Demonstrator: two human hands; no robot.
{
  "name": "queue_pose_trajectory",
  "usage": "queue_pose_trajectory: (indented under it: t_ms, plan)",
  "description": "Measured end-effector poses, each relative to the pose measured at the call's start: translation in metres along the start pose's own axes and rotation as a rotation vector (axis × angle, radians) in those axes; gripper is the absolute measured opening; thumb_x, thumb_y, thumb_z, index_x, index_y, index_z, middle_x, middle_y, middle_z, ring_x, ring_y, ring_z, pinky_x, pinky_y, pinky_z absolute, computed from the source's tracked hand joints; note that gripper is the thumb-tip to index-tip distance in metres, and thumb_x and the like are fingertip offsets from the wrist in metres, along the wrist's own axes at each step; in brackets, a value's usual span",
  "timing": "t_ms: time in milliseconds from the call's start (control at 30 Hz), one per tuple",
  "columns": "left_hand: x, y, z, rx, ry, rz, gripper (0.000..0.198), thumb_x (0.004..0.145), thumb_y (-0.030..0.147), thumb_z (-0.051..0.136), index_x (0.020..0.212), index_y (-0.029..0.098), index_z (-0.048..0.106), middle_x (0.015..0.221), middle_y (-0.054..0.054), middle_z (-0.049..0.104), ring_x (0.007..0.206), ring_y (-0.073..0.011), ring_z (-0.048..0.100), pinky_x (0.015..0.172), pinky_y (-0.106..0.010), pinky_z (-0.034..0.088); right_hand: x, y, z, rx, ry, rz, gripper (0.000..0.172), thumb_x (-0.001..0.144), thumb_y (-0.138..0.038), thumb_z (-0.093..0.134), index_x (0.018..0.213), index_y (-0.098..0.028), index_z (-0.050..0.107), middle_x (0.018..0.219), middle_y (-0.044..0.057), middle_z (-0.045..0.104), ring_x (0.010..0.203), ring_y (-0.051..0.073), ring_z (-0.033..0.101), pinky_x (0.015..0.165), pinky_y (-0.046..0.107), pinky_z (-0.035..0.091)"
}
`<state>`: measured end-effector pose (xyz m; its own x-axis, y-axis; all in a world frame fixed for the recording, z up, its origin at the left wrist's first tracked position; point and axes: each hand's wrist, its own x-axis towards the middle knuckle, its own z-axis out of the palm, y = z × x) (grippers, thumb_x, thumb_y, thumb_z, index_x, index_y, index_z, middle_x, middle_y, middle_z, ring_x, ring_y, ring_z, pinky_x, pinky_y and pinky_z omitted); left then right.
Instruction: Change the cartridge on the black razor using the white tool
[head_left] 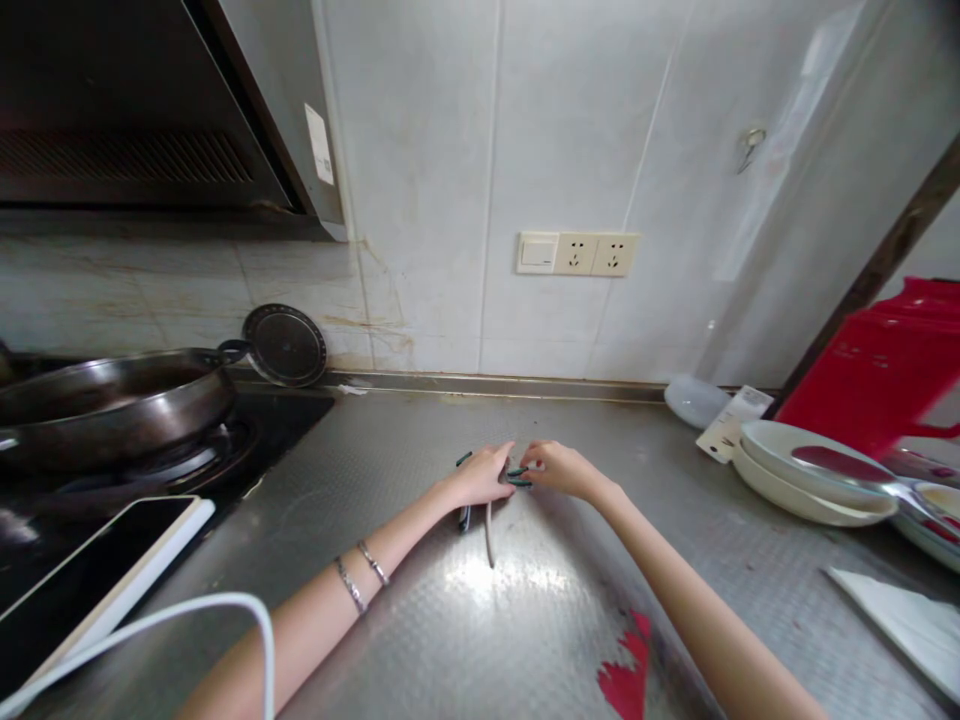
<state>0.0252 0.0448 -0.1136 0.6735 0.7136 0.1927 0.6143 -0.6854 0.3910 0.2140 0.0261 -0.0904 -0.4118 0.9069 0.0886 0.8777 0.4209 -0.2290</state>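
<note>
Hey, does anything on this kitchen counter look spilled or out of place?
Two things. A red blotch marks the steel counter near its front, like a spill or worn sticker. A tablet lies on the stove beside the pan, an odd spot for electronics.

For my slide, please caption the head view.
Left hand and right hand touch thin dark sticks on a steel counter.

free: bare counter (525, 620) centre | blocked: pan (112, 400) left, plates (795, 480) right
</note>
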Motion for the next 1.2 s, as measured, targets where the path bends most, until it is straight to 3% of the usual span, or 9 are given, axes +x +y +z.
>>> queue_pose_trajectory:
  t_ms: [367,467,567,667,800,867,1067,1200]
  plan:
    - [-0.001,0.002,-0.001,-0.007,-0.009,0.001,0.073,0.070,0.031,0.059,0.135,0.014,0.031,0.108,-0.011,0.063,0.101,-0.0247,0.058,0.086,-0.032,0.044,0.001,0.000,-0.002,0.021,0.027,0.000,0.024,0.078,-0.033,0.053,0.092,-0.022,0.070,0.096,0.005,0.065,0.081,0.016,0.060,0.068,0.023,0.040]
    - [0.000,0.002,-0.002,0.002,-0.004,0.006,0.074,0.068,0.032,0.062,0.134,0.011,0.033,0.121,-0.014,0.057,0.111,-0.0264,0.053,0.092,-0.034,0.041,0.000,0.001,-0.007,0.034,0.058,0.002,0.024,0.079,-0.034,0.052,0.090,-0.022,0.070,0.093,0.005,0.065,0.079,0.015,0.060,0.067,0.022,0.040]
    - [0.002,0.003,-0.015,0.005,0.030,0.041,0.073,0.067,0.031,0.065,0.131,0.009,0.039,0.132,-0.016,0.047,0.121,-0.0270,0.044,0.100,-0.035,0.035,-0.003,0.000,-0.015,0.025,0.107,0.022,0.023,0.081,-0.034,0.051,0.087,-0.021,0.070,0.091,0.004,0.066,0.079,0.015,0.060,0.065,0.022,0.039]
    - [-0.001,0.006,-0.042,-0.042,0.136,0.055,0.052,0.072,0.028,0.061,0.120,0.010,0.052,0.124,-0.014,0.055,0.116,-0.0240,0.049,0.100,-0.035,0.035,-0.006,-0.008,-0.024,-0.009,0.171,0.135,0.026,0.082,-0.037,0.048,0.081,-0.021,0.069,0.084,0.004,0.068,0.076,0.016,0.061,0.058,0.022,0.036]
    - [-0.016,0.004,-0.080,-0.179,0.307,0.005,0.028,0.077,0.026,0.055,0.101,0.013,0.063,0.110,-0.009,0.065,0.104,-0.0196,0.057,0.095,-0.032,0.040,-0.008,-0.031,-0.033,0.035,0.139,0.313,0.031,0.081,-0.041,0.047,0.076,-0.019,0.068,0.075,0.006,0.069,0.069,0.017,0.062,0.054,0.022,0.035]
    - [-0.027,-0.003,-0.092,-0.251,0.320,-0.050,0.023,0.077,0.026,0.053,0.092,0.014,0.065,0.098,-0.008,0.069,0.093,-0.0184,0.062,0.088,-0.031,0.044,-0.007,-0.048,-0.032,0.069,0.084,0.347,0.031,0.080,-0.041,0.047,0.077,-0.018,0.068,0.076,0.007,0.069,0.069,0.017,0.063,0.054,0.022,0.037]
    - [-0.058,-0.030,-0.097,-0.393,0.285,-0.180,0.018,0.073,0.023,0.051,0.080,0.012,0.065,0.072,-0.006,0.068,0.070,-0.0160,0.063,0.070,-0.027,0.048,0.001,-0.110,-0.016,-0.028,-0.084,0.311,0.030,0.078,-0.038,0.048,0.088,-0.018,0.068,0.088,0.012,0.070,0.083,0.024,0.065,0.065,0.028,0.046]
    - [-0.077,-0.033,-0.097,-0.465,0.229,-0.259,0.019,0.073,0.025,0.050,0.077,0.011,0.062,0.061,-0.004,0.064,0.059,-0.0137,0.060,0.059,-0.024,0.046,0.009,-0.138,0.000,-0.077,-0.111,0.303,0.033,0.078,-0.031,0.049,0.101,-0.014,0.065,0.102,0.019,0.067,0.094,0.031,0.063,0.072,0.039,0.048]
